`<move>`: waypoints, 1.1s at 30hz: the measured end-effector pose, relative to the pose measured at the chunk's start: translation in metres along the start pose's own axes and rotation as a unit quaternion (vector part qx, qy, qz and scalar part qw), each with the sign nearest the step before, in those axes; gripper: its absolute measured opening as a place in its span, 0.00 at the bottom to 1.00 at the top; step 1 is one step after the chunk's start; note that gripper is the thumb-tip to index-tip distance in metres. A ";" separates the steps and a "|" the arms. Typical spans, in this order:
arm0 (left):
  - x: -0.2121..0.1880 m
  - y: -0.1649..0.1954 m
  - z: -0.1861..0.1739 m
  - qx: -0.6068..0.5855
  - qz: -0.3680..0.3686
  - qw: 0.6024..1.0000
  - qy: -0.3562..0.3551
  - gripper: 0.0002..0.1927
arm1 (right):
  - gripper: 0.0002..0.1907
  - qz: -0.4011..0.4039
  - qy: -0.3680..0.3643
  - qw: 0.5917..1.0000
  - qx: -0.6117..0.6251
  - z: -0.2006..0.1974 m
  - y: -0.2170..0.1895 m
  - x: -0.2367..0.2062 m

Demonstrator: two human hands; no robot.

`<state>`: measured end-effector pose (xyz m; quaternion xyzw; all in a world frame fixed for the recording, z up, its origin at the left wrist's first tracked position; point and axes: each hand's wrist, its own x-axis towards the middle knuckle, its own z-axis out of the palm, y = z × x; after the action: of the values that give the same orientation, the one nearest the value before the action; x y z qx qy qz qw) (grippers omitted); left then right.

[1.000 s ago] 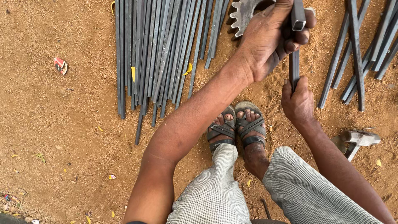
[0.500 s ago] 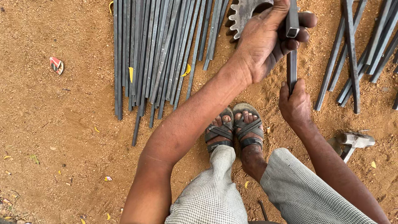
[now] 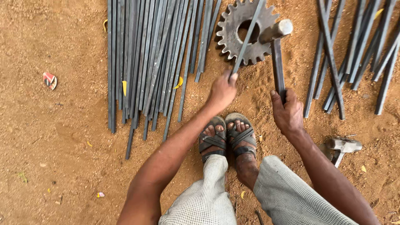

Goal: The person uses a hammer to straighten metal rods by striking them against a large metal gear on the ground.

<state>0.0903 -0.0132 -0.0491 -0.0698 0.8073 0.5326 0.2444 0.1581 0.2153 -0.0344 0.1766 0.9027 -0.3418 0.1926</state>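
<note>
I squat on bare sandy ground, feet in sandals (image 3: pixel 227 135). My left hand (image 3: pixel 222 89) grips the near end of a thin steel rod (image 3: pixel 248 35), which slants up and across a large toothed gear wheel (image 3: pixel 239 33) lying flat on the dirt. My right hand (image 3: pixel 286 111) is closed on the handle of a hammer (image 3: pixel 277 62); its metal head rests at the gear's right rim, close to the rod.
A wide row of long dark steel rods (image 3: pixel 146 62) lies to the left. A looser pile of rods (image 3: pixel 354 50) lies at the right. A second hammer (image 3: pixel 341 146) rests on the ground by my right forearm. A small red scrap (image 3: pixel 50 80) lies far left.
My left hand has dropped away from the hammer head and the gear, and now holds a thin rod laid across the gear. The view has shifted, showing the whole gear.
</note>
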 end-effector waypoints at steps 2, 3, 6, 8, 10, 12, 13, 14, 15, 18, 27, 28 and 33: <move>0.004 -0.029 0.015 0.000 0.016 0.999 0.031 0.13 | 0.15 -0.083 0.049 0.995 0.015 -0.006 -0.008 -0.006; 0.005 -0.040 0.023 -0.011 0.010 0.999 0.032 0.13 | 0.15 -0.125 0.070 0.989 0.021 -0.010 -0.012 -0.009; 0.005 -0.061 0.033 -0.077 -0.047 0.996 0.004 0.16 | 0.15 -0.219 0.142 0.959 0.113 -0.025 -0.024 -0.014; 0.005 -0.066 0.033 -0.186 -0.091 0.978 -0.033 0.18 | 0.14 -0.324 0.217 0.917 0.087 -0.034 -0.032 -0.007; 0.005 -0.067 0.029 -0.344 -0.126 0.928 -0.073 0.20 | 0.14 -0.383 0.244 0.887 0.082 -0.036 -0.038 0.004; 0.005 -0.066 0.026 -0.354 -0.158 0.918 -0.077 0.20 | 0.14 -0.392 0.225 0.886 0.101 -0.027 -0.041 0.014; 0.005 -0.065 0.025 -0.360 -0.175 0.913 -0.078 0.20 | 0.13 -0.310 0.181 0.931 0.071 -0.020 -0.041 0.019; 0.004 -0.064 0.024 -0.354 -0.169 0.916 -0.081 0.21 | 0.13 -0.224 0.133 0.965 0.039 -0.010 -0.041 0.022; 0.003 -0.063 0.024 -0.349 -0.164 0.919 -0.084 0.21 | 0.12 -0.136 0.082 0.987 0.007 -0.003 -0.039 0.024; 0.001 -0.059 0.022 -0.333 -0.146 0.928 -0.086 0.23 | 0.15 -0.012 0.021 1.000 -0.004 0.007 -0.026 0.028; -0.017 0.002 -0.011 -0.384 -0.111 0.913 -0.076 0.17 | 0.14 -0.001 0.007 1.000 -0.013 0.015 0.016 0.008; -0.020 0.015 -0.015 -0.390 -0.107 0.912 -0.072 0.17 | 0.14 -0.004 0.008 1.000 -0.017 0.016 0.017 0.008; 0.004 0.095 -0.024 -0.345 0.055 0.937 0.009 0.23 | 0.14 0.014 0.010 1.000 -0.014 0.021 0.012 0.011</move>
<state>0.0441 0.0065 0.0351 -0.1102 0.5791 0.7900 0.1682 0.1585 0.2117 -0.0609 0.1899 0.9066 -0.3247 0.1911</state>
